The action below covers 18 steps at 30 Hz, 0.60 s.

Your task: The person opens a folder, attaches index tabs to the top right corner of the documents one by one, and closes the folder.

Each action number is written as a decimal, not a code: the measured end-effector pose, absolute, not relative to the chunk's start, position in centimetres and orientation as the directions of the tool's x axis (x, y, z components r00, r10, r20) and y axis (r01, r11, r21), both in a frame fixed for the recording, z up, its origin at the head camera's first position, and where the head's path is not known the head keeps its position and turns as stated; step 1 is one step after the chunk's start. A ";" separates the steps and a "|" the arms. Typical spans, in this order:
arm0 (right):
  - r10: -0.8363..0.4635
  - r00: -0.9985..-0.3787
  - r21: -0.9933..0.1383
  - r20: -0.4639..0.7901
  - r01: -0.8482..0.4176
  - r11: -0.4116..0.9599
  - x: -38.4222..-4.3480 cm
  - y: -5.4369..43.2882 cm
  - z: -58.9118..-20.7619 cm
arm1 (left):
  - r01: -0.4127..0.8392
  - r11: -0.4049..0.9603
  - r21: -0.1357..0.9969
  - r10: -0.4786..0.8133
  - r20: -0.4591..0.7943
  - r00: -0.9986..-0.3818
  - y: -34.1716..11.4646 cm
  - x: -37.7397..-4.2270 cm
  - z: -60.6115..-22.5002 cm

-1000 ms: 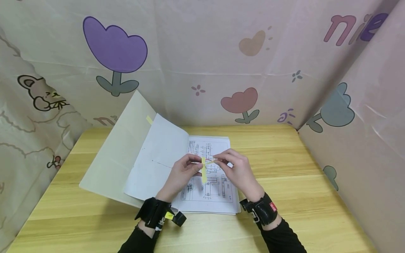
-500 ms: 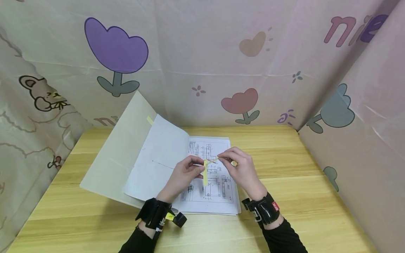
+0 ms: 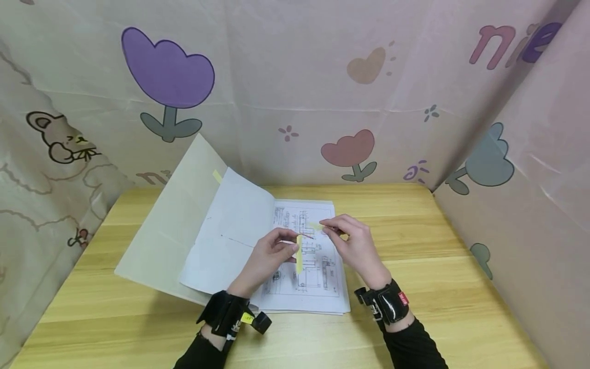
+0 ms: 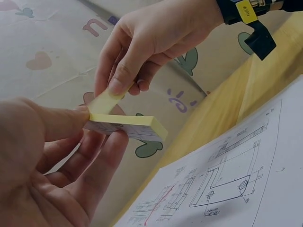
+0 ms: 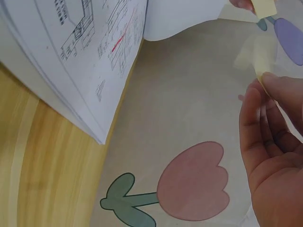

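Sticky pad (image 4: pixel 136 124) is pinched by fingers of the left hand (image 3: pixel 271 252), one detached slip (image 4: pixel 106 101) by those of the right hand (image 3: pixel 354 245), not yet stuck down.

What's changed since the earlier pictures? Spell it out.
The right hand moved rightward, away from the left hand, and the yellow slip it pinches now appears free of the yellow pad. The left hand's hold on the pad stayed, as did the open folder and printed drawing.
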State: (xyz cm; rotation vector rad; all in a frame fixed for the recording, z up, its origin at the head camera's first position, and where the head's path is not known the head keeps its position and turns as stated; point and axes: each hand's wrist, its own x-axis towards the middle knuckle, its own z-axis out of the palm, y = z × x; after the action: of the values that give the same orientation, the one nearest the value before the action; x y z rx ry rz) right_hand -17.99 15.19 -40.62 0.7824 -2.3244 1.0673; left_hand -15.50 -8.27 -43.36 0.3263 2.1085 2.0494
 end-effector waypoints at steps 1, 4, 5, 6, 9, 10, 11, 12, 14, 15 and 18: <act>-0.304 -0.733 -0.529 0.608 -0.660 0.533 -18.0 15.2 -40.6 | 0.035 0.026 0.999 0.283 0.026 -0.959 -8.3 -15.4 -43.3; -0.293 -0.747 -0.551 0.597 -0.647 0.526 -18.2 15.4 -40.9 | 0.049 0.034 0.998 0.287 0.037 -0.957 -8.3 -15.1 -43.1; -0.282 -0.753 -0.560 0.594 -0.639 0.527 -18.3 15.5 -41.1 | 0.055 0.036 0.998 0.291 0.042 -0.956 -8.2 -15.0 -43.1; -0.268 -0.761 -0.571 0.591 -0.629 0.528 -18.4 15.6 -41.2 | 0.062 0.042 0.997 0.301 0.046 -0.953 -8.2 -14.8 -43.1; -0.209 -0.795 -0.613 0.570 -0.580 0.537 -18.7 16.0 -41.7 | 0.077 0.048 0.996 0.317 0.058 -0.947 -8.0 -14.3 -43.1; -0.188 -0.810 -0.632 0.556 -0.558 0.537 -18.8 16.1 -41.7 | 0.081 0.055 0.995 0.321 0.059 -0.945 -8.0 -14.2 -43.1; -0.168 -0.825 -0.652 0.540 -0.536 0.536 -18.9 16.3 -41.8 | 0.085 0.062 0.994 0.325 0.060 -0.944 -7.9 -14.0 -43.2; -0.149 -0.842 -0.675 0.519 -0.511 0.532 -19.0 16.4 -41.9 | 0.085 0.072 0.994 0.328 0.057 -0.943 -7.9 -13.8 -43.2; -0.119 -0.875 -0.718 0.469 -0.456 0.526 -19.3 16.7 -41.9 | 0.094 0.095 0.991 0.333 0.057 -0.941 -7.8 -13.4 -43.4; -0.106 -0.890 -0.739 0.444 -0.430 0.519 -19.5 16.8 -41.9 | 0.100 0.113 0.989 0.338 0.056 -0.939 -7.7 -13.2 -43.6; -0.083 -0.915 -0.768 0.395 -0.379 0.517 -20.1 17.3 -42.0 | 0.118 0.174 0.978 0.358 0.048 -0.932 -7.6 -12.6 -43.8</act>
State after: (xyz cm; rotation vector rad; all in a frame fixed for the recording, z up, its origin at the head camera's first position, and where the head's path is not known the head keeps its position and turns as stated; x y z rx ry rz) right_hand -20.07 17.35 -41.99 0.3860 -2.4530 1.3530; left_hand -12.55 -7.61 -43.85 0.4636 2.2510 1.8468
